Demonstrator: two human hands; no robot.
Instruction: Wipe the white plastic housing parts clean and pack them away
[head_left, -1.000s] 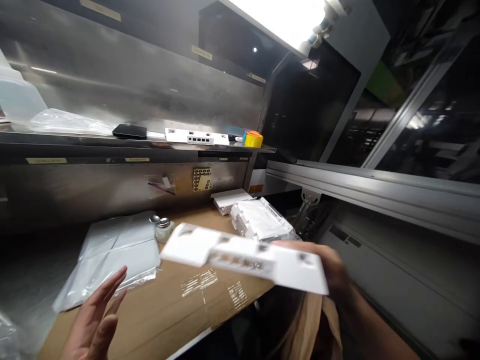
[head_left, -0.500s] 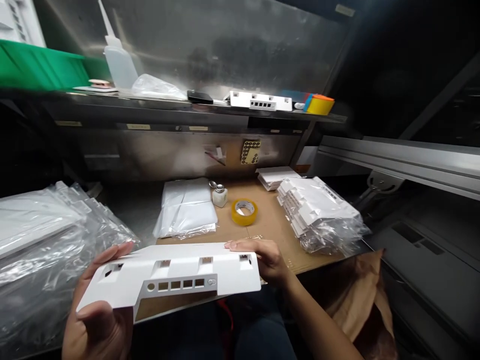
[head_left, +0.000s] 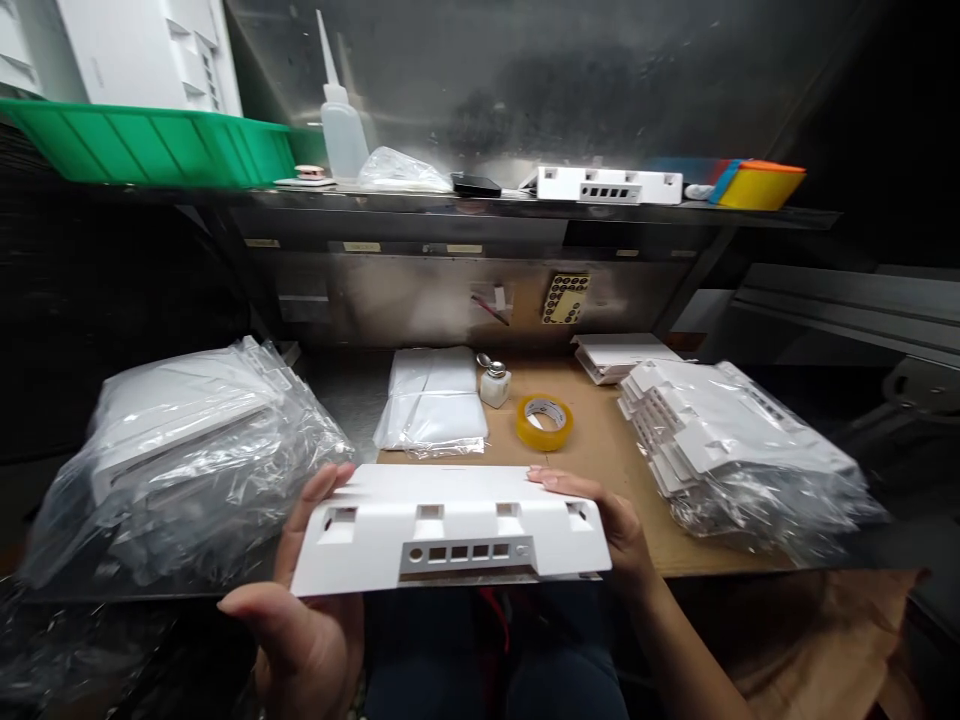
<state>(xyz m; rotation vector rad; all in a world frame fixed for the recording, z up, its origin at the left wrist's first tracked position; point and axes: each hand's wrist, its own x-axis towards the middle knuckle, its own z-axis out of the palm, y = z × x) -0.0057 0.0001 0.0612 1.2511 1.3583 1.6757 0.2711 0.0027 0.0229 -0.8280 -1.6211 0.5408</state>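
Note:
A white plastic router housing [head_left: 450, 515], with a row of port cutouts and square recesses along its near side, is held level between both hands over the table's front edge. My left hand [head_left: 315, 640] supports its left end, fingers behind and beneath, with the thumb stretched out away from the part. At the right end, my right hand [head_left: 619, 530] grips the housing with its fingers on the top; its thumb is hidden. Beyond the housing lie a roll of yellow tape [head_left: 525, 432] and a stack of clear plastic bags [head_left: 431, 400].
Bagged white housings [head_left: 202, 430] pile up at left, and more stacked housings [head_left: 720, 420] stand at right. A small pump bottle [head_left: 495, 388] is near the bags. On the shelf above are a green bin [head_left: 165, 148], a squeeze bottle [head_left: 343, 135] and another housing [head_left: 637, 188].
The view has turned left. The housing has levelled out from a tilt, its port side now facing me more squarely. My left thumb has come off its front face.

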